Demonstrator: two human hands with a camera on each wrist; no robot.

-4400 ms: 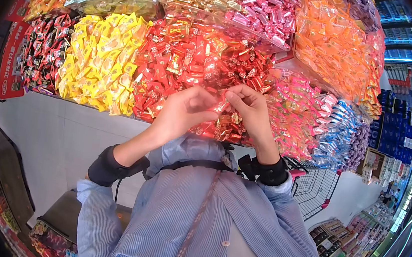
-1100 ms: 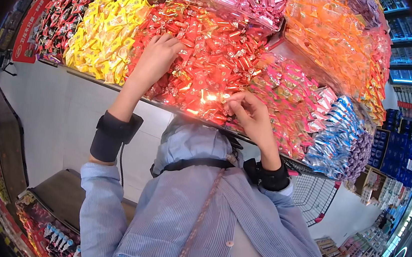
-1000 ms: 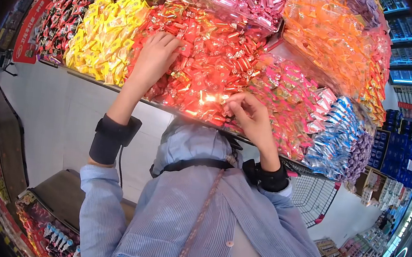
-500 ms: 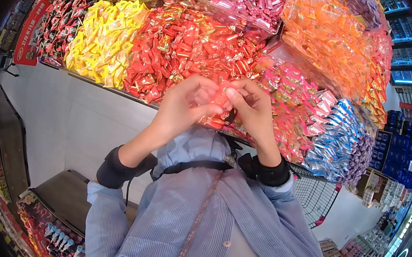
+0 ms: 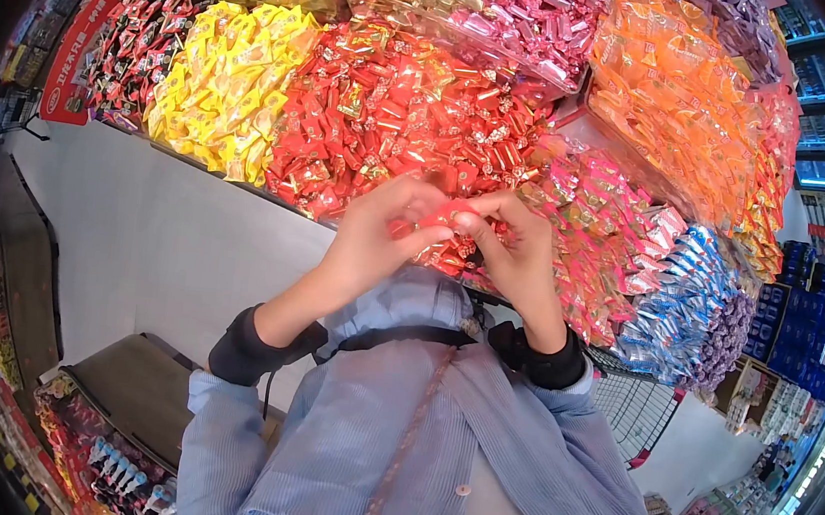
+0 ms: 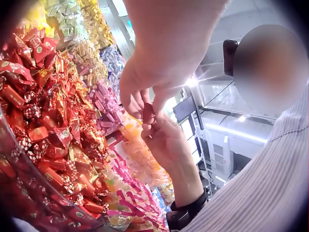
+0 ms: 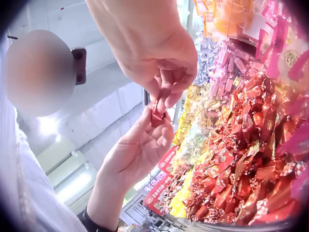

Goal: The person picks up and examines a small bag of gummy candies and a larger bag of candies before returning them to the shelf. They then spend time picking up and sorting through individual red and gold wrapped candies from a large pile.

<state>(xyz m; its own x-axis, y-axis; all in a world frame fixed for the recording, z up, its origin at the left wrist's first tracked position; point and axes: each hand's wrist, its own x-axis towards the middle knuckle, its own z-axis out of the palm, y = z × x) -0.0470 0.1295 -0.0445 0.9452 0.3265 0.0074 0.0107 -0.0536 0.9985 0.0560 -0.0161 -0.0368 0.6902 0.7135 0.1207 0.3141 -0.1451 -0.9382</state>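
Observation:
Between both hands is a small red-wrapped candy [image 7: 157,117], also visible in the left wrist view as a dark red piece [image 6: 148,113]. My left hand [image 5: 373,233] pinches it between thumb and fingers. From the other side my right hand [image 5: 519,249] pinches it too, thumb against curled fingers. Both hands are raised over the front edge of the red candy pile [image 5: 388,104], near the body. Red wrapped sweets [image 6: 48,125] fill the left part of the left wrist view.
Yellow packets [image 5: 235,78] and black-red packets [image 5: 143,48] lie to the left. Pink [image 5: 595,247], blue-white [image 5: 675,295] and orange packets [image 5: 670,104] lie to the right. A wire cart [image 5: 633,411] stands at right below the bins; a dark box top [image 5: 137,389] is at lower left.
My left hand has come back from the red pile, where it was about a second ago, to meet my right hand. The view has shifted slightly since half a second ago.

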